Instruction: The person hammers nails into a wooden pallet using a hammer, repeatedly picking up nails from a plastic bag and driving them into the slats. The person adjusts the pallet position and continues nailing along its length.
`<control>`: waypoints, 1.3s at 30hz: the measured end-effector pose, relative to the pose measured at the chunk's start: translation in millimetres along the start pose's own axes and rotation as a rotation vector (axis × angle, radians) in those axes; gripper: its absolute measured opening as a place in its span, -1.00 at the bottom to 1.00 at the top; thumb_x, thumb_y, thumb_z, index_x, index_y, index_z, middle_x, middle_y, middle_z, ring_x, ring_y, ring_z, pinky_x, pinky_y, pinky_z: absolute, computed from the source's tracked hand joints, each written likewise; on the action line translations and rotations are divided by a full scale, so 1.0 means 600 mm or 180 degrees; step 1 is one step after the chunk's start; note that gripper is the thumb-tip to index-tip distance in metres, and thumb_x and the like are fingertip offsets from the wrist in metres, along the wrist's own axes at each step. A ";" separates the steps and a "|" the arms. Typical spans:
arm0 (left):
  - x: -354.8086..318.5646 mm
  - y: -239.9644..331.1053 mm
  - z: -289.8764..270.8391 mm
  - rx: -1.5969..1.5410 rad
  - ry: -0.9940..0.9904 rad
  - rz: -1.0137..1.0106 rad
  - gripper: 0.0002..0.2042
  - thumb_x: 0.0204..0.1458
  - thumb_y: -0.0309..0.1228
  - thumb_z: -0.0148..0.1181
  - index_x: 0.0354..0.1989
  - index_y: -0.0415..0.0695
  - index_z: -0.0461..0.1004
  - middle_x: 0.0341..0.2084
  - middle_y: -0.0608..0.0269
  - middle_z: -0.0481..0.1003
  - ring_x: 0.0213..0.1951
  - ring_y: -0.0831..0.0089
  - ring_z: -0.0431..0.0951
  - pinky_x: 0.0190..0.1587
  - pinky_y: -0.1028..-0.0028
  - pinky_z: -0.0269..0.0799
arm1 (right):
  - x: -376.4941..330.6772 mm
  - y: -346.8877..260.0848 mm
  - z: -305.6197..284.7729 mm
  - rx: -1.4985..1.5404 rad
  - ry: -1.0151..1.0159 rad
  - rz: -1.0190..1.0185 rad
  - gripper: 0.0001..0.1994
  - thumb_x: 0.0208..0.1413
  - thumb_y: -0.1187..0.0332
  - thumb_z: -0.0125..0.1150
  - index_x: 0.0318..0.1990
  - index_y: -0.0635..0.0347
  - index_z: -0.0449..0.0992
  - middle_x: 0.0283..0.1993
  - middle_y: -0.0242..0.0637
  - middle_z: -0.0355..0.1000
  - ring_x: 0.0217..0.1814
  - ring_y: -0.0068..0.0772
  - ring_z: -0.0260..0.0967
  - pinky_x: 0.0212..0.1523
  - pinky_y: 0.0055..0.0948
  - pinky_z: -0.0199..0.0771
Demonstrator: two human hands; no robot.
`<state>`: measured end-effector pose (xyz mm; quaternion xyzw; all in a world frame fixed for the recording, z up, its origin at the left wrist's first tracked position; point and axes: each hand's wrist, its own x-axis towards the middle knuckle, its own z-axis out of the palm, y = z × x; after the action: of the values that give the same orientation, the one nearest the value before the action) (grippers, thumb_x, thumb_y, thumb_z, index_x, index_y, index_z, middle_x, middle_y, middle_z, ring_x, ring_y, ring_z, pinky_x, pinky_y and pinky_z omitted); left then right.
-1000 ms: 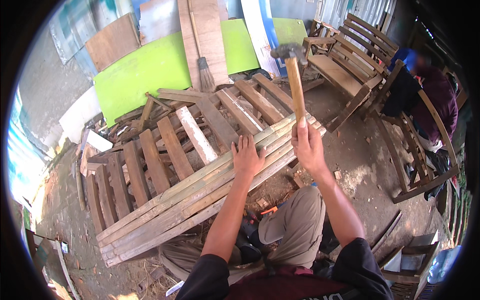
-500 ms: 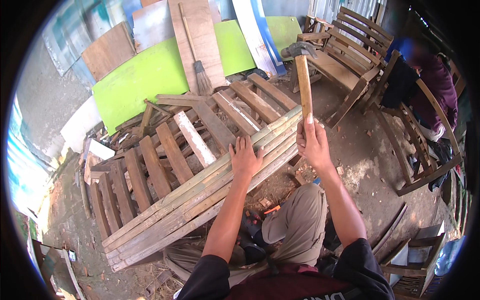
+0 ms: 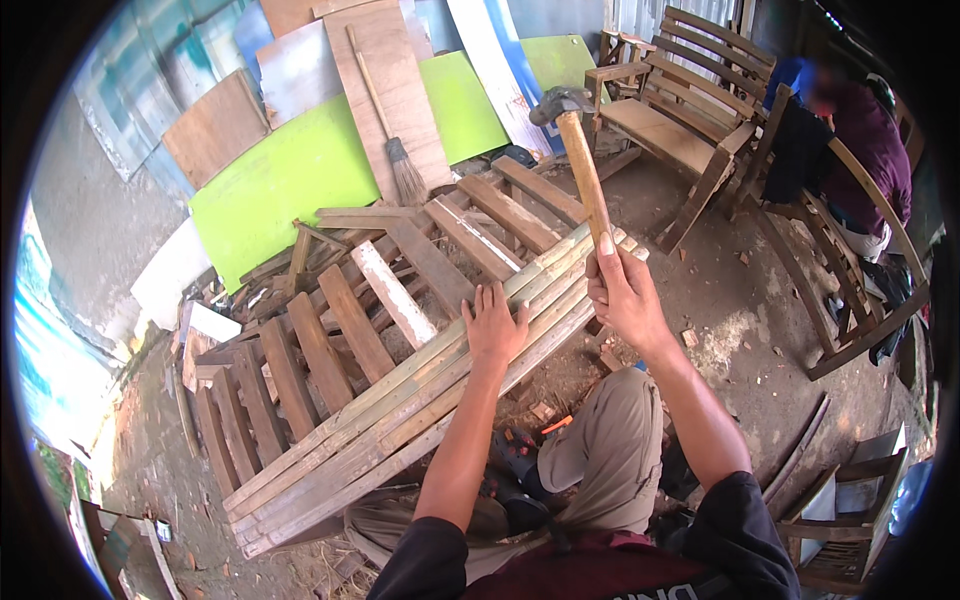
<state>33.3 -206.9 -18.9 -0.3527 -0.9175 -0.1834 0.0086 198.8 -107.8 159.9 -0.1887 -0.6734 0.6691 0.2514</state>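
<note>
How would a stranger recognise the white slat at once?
In front of the bright green panel stretches a row of slats. Find the white slat left of the left hand. White covers nearly its whole face, while both adjoining slats are brown.

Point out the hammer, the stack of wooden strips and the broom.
Hammer (image 3: 585, 175): head camera view, middle of its wooden handle.
Stack of wooden strips (image 3: 415, 405): head camera view, upper face near mid-length.
Broom (image 3: 404, 170): head camera view, its bristles.

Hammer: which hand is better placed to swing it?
Probably the right hand: it holds the hammer, head end up, while the left hand rests on the wooden strips.
</note>
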 end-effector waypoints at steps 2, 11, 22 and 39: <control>-0.001 0.001 0.003 -0.0012 0.0003 0.0004 -0.30 0.31 0.06 -0.11 0.44 -0.24 0.14 0.42 0.05 0.21 0.50 0.17 0.05 0.52 -0.05 -0.21 | 0.000 0.033 0.004 0.0184 -0.0061 -0.0279 -0.49 0.48 -0.09 -0.18 -0.32 0.20 0.30 -0.57 -0.56 0.10 -0.66 -0.75 -0.03 -0.67 -0.61 0.03; -0.005 -0.003 -0.004 -0.0109 -0.0041 0.0002 -0.29 0.30 0.07 -0.10 0.45 -0.24 0.14 0.42 0.05 0.19 0.51 0.17 0.03 0.53 -0.05 -0.23 | -0.008 0.134 -0.020 -0.1427 0.0287 0.1191 -0.32 0.43 -0.20 -0.21 -0.40 0.28 0.53 -0.50 -0.21 0.43 -0.50 -0.38 0.39 -0.38 -0.29 0.39; 0.001 0.018 -0.006 -0.0256 -0.0033 0.0057 -0.29 0.30 0.07 -0.10 0.44 -0.26 0.15 0.42 0.03 0.20 0.50 0.17 0.04 0.52 -0.07 -0.23 | -0.016 0.222 -0.011 -0.1692 0.0417 -0.0476 -0.44 0.49 -0.07 -0.20 -0.41 0.21 0.39 -0.62 -0.42 0.23 -0.65 -0.62 0.11 -0.65 -0.44 0.15; 0.001 0.003 0.012 -0.0176 0.0260 0.0069 -0.34 0.30 0.00 -0.09 0.41 -0.26 0.19 0.35 -0.06 0.29 0.48 0.11 0.11 0.50 -0.09 -0.16 | -0.004 0.101 0.013 -0.1399 0.0435 -0.1192 -0.51 0.51 -0.01 -0.22 -0.39 0.18 0.31 -0.58 -0.51 0.17 -0.58 -0.68 0.06 -0.60 -0.49 0.08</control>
<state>35.1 -202.7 -25.0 -0.3549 -0.9071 -0.2228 0.0383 190.9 -113.5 99.4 -0.1557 -0.8068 0.4349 0.3684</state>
